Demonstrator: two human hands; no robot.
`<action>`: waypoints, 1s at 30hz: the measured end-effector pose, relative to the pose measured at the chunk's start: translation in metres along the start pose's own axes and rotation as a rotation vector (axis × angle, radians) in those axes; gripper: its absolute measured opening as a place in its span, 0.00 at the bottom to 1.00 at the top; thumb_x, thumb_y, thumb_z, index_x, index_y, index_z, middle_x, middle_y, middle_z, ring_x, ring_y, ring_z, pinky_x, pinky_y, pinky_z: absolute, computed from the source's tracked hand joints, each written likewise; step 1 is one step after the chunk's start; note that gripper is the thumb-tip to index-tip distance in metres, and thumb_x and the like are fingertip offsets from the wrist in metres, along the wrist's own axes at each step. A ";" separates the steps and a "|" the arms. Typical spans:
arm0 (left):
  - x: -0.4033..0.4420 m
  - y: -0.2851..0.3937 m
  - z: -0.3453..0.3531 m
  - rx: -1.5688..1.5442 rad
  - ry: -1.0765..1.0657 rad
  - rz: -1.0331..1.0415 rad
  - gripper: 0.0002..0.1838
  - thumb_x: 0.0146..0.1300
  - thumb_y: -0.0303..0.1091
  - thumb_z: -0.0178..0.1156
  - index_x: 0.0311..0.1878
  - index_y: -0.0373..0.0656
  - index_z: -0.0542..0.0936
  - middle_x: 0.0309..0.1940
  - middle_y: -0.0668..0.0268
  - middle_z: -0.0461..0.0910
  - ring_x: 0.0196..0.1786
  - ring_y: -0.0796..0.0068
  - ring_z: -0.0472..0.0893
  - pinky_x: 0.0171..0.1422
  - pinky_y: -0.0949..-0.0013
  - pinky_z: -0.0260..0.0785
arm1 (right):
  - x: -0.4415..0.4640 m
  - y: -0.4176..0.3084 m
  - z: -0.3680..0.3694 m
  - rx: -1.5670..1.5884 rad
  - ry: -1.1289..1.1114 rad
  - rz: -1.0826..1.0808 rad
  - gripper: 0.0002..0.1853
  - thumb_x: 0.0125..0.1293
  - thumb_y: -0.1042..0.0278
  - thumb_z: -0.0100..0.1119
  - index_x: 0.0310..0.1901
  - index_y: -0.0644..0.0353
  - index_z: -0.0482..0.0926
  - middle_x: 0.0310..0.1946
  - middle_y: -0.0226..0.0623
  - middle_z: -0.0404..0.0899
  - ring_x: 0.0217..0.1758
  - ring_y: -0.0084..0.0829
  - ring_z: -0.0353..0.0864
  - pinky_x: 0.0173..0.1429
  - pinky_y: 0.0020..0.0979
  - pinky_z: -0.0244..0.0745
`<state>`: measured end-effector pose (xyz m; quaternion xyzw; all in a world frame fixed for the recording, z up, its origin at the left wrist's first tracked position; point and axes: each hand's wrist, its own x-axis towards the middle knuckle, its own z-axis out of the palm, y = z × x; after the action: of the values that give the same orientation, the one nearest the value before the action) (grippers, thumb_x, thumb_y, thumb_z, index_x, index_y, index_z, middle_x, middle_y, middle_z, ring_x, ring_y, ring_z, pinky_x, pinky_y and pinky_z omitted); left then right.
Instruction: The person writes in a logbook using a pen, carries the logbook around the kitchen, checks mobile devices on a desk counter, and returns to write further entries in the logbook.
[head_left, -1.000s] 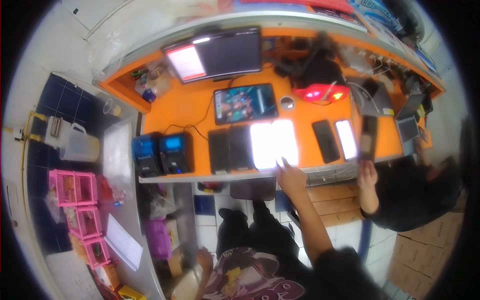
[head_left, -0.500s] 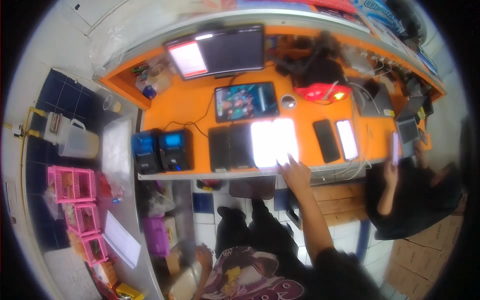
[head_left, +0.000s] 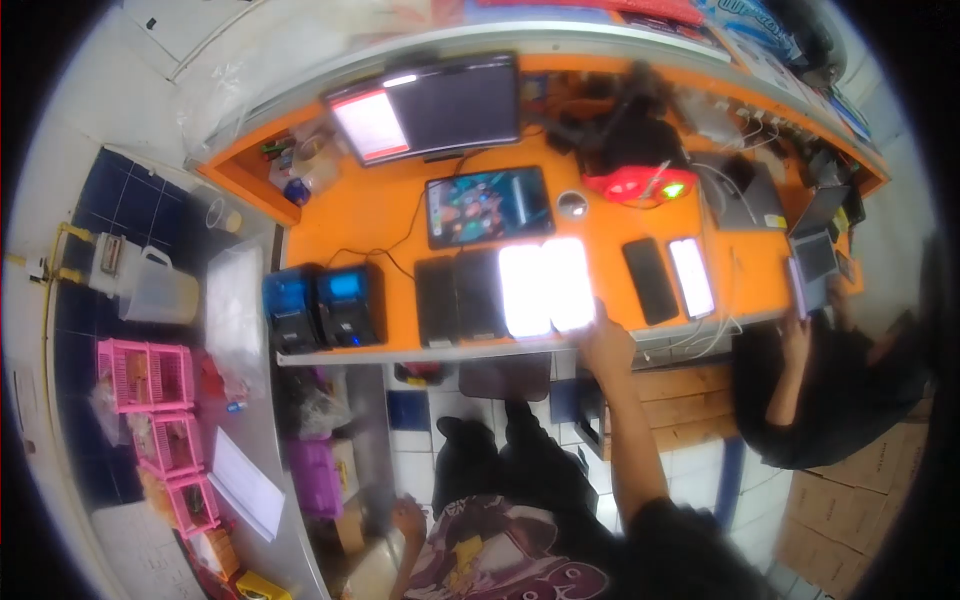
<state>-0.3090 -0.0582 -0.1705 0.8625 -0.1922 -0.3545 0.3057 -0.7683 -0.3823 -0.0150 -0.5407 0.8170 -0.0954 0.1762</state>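
Note:
My right hand (head_left: 608, 345) is at the desk's front edge, its index finger stretched out beside the lower right corner of a phone with a glowing white screen (head_left: 568, 284). Whether the finger touches the phone's side, I cannot tell. Another white-lit phone (head_left: 524, 290) lies against it on the left, followed by two dark phones (head_left: 480, 292) in the same row. Low in the view, my left hand (head_left: 408, 518) hangs beside my lap, small and blurred; its fingers do not show clearly. Behind the row lies a tablet (head_left: 489, 206) with its screen on.
A black phone (head_left: 650, 280) and a lit phone (head_left: 690, 277) lie to the right. Two blue-and-black devices (head_left: 347, 305) stand at left, a monitor (head_left: 425, 108) behind. At far right, another person's hand (head_left: 795, 340) holds a phone. Cables trail over the orange desk (head_left: 375, 195).
My right hand has shifted from the lower part of the white-lit screens to the right phone's lower right corner. The other person's phone has turned slightly. A light on the red device went from yellow to green.

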 end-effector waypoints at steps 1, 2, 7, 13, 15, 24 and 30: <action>-0.001 0.001 0.000 -0.054 0.025 -0.021 0.15 0.74 0.39 0.59 0.38 0.35 0.78 0.24 0.60 0.79 0.21 0.72 0.80 0.24 0.69 0.75 | 0.002 0.001 -0.001 0.002 0.000 -0.003 0.27 0.69 0.56 0.50 0.69 0.50 0.68 0.32 0.51 0.86 0.37 0.54 0.87 0.42 0.55 0.80; -0.001 0.001 0.000 -0.055 0.028 -0.021 0.15 0.74 0.39 0.59 0.38 0.35 0.78 0.24 0.60 0.79 0.21 0.72 0.80 0.24 0.69 0.75 | 0.003 0.001 -0.001 -0.025 -0.009 -0.004 0.27 0.69 0.56 0.50 0.69 0.50 0.68 0.32 0.51 0.86 0.37 0.54 0.87 0.42 0.55 0.80; -0.003 0.003 0.000 -0.037 -0.009 0.032 0.15 0.73 0.40 0.59 0.37 0.37 0.78 0.23 0.61 0.79 0.20 0.72 0.80 0.24 0.67 0.76 | 0.001 -0.001 -0.002 -0.040 -0.023 -0.014 0.26 0.69 0.56 0.50 0.69 0.49 0.69 0.32 0.52 0.86 0.38 0.54 0.87 0.43 0.55 0.80; -0.005 0.004 0.000 -0.083 0.003 -0.022 0.13 0.73 0.38 0.59 0.37 0.36 0.77 0.22 0.62 0.78 0.20 0.72 0.79 0.21 0.68 0.75 | 0.004 -0.001 0.003 -0.030 -0.012 -0.047 0.26 0.69 0.55 0.51 0.68 0.48 0.70 0.32 0.52 0.86 0.37 0.54 0.87 0.44 0.55 0.80; -0.006 -0.001 0.004 -0.099 0.043 -0.002 0.15 0.74 0.40 0.57 0.37 0.36 0.78 0.22 0.61 0.79 0.18 0.71 0.80 0.20 0.68 0.73 | 0.005 0.002 0.007 -0.007 -0.055 -0.061 0.31 0.67 0.52 0.52 0.71 0.51 0.65 0.32 0.58 0.83 0.38 0.59 0.84 0.43 0.57 0.77; -0.010 0.004 -0.002 -0.097 -0.056 -0.097 0.15 0.74 0.40 0.60 0.42 0.35 0.76 0.30 0.59 0.80 0.26 0.73 0.81 0.23 0.71 0.78 | 0.004 0.004 0.038 -0.099 0.026 -0.231 0.27 0.67 0.56 0.57 0.68 0.47 0.71 0.32 0.48 0.86 0.37 0.51 0.88 0.43 0.51 0.81; -0.011 0.011 0.001 -0.083 -0.005 -0.077 0.16 0.74 0.43 0.59 0.41 0.36 0.78 0.28 0.59 0.80 0.25 0.73 0.81 0.23 0.71 0.77 | -0.001 -0.013 0.027 -0.013 0.050 -0.186 0.27 0.66 0.56 0.58 0.68 0.44 0.72 0.28 0.45 0.86 0.34 0.50 0.88 0.42 0.51 0.81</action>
<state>-0.3185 -0.0607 -0.1590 0.8550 -0.1445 -0.3758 0.3270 -0.7468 -0.3859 -0.0353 -0.6126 0.7682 -0.1193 0.1428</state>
